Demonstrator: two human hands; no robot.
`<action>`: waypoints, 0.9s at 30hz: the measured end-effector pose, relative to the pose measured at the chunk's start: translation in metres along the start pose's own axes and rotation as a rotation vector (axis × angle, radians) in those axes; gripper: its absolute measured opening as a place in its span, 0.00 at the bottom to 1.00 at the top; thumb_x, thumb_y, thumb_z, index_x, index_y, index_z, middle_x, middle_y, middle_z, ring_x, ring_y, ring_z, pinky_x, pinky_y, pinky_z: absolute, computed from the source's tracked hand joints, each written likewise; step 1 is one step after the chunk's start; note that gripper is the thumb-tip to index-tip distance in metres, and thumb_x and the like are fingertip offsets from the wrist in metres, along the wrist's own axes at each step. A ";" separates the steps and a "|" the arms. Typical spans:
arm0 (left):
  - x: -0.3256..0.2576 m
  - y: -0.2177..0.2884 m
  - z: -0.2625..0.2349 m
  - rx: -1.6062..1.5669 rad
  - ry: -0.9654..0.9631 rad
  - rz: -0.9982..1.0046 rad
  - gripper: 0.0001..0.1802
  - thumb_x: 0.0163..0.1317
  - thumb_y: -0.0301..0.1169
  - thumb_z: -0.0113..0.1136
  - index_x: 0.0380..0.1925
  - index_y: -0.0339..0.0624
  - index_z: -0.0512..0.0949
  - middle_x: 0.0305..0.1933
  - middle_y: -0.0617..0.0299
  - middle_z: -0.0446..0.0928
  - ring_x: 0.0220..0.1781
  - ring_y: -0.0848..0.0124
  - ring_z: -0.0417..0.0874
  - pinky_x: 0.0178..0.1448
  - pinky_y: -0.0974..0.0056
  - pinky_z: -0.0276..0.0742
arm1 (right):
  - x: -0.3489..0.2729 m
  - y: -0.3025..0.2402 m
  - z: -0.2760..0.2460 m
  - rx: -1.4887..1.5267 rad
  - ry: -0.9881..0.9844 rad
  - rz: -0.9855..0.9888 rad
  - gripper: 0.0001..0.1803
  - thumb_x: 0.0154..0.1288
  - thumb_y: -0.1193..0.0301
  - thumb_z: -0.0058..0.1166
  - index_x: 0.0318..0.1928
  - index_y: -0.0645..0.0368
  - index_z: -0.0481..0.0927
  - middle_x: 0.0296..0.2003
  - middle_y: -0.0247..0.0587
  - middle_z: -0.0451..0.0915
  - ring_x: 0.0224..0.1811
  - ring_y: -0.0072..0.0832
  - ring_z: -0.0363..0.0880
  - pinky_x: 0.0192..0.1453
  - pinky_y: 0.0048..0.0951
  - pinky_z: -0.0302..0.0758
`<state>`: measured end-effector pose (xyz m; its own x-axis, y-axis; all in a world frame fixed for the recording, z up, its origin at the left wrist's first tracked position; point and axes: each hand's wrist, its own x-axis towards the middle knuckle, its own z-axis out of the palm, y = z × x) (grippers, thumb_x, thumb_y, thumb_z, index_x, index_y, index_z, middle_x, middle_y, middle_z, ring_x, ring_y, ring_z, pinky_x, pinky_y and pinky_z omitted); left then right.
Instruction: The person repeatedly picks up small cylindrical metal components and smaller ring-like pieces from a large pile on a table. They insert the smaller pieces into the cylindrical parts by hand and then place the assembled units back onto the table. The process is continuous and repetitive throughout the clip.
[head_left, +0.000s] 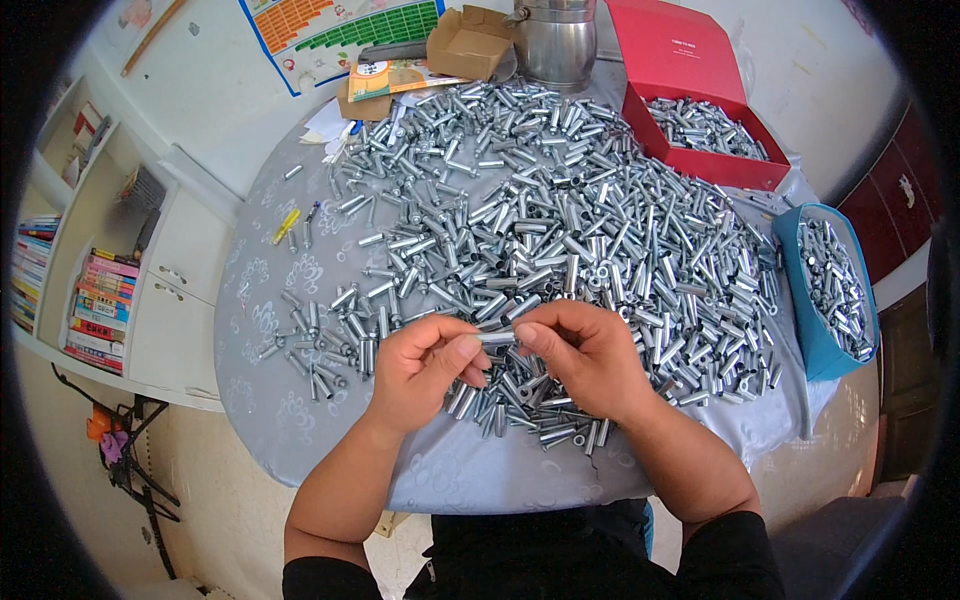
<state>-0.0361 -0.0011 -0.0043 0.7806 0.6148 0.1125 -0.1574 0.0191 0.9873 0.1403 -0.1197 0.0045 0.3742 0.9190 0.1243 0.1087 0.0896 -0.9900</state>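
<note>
I see a short metal tube [497,338] held level between the two hands, just above the near edge of the heap. My left hand [425,370] pinches its left end: the thumb lies along the top, its tip touching the tube, and the fingers [440,335] curl in over it from the far side. My right hand [585,355] takes the other end, thumb tip pressed against the tube from the near side and the forefinger bent over it from above. Both hands are closed on the tube, with only a short stretch of bare metal showing between the thumb tips. I cannot tell whether it is one piece or two pushed together.

Both forearms come up from the lower edge and angle inward, so the hands meet in front of my body, knuckles up, wrists a little raised above the cloth. The right wrist passes over loose tubes at the near edge.

The pile of metal tubes [560,190] covers most of the round table [260,400], which wears a pale grey patterned cloth. A red box [700,165] at the far right holds more tubes, its lid standing open, and a blue bag [815,340] at the right edge is full of them as well. A steel pot [555,45] and a small cardboard box [468,45] stand at the far side.
</note>
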 end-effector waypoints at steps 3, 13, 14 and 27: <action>0.000 0.000 -0.001 -0.014 0.012 -0.007 0.10 0.69 0.29 0.55 0.43 0.31 0.76 0.32 0.57 0.81 0.28 0.75 0.83 0.34 0.73 0.81 | 0.001 -0.005 0.004 0.035 0.041 -0.056 0.13 0.63 0.72 0.62 0.47 0.62 0.80 0.32 0.32 0.80 0.25 0.13 0.69 0.29 0.18 0.68; 0.000 0.001 0.000 0.009 0.001 0.003 0.10 0.69 0.29 0.55 0.43 0.31 0.76 0.32 0.57 0.81 0.29 0.76 0.82 0.34 0.73 0.80 | -0.002 -0.004 0.001 0.078 -0.006 0.088 0.13 0.61 0.75 0.64 0.46 0.60 0.81 0.36 0.33 0.77 0.26 0.15 0.69 0.29 0.19 0.68; 0.000 0.001 0.000 0.010 0.000 0.005 0.10 0.69 0.29 0.55 0.43 0.31 0.76 0.32 0.57 0.81 0.29 0.76 0.82 0.34 0.73 0.80 | -0.001 -0.002 0.000 0.033 -0.003 0.011 0.12 0.61 0.74 0.63 0.46 0.60 0.81 0.35 0.34 0.77 0.26 0.14 0.69 0.29 0.19 0.68; 0.000 0.000 -0.001 -0.031 0.010 0.017 0.10 0.69 0.28 0.55 0.44 0.31 0.76 0.32 0.57 0.81 0.29 0.75 0.82 0.34 0.73 0.80 | 0.000 -0.006 0.006 0.091 0.061 0.023 0.08 0.64 0.72 0.62 0.42 0.62 0.82 0.24 0.28 0.76 0.23 0.13 0.67 0.26 0.19 0.66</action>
<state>-0.0364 -0.0002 -0.0040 0.7716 0.6231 0.1284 -0.1899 0.0329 0.9813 0.1343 -0.1177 0.0099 0.4314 0.8963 0.1026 0.0165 0.1058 -0.9942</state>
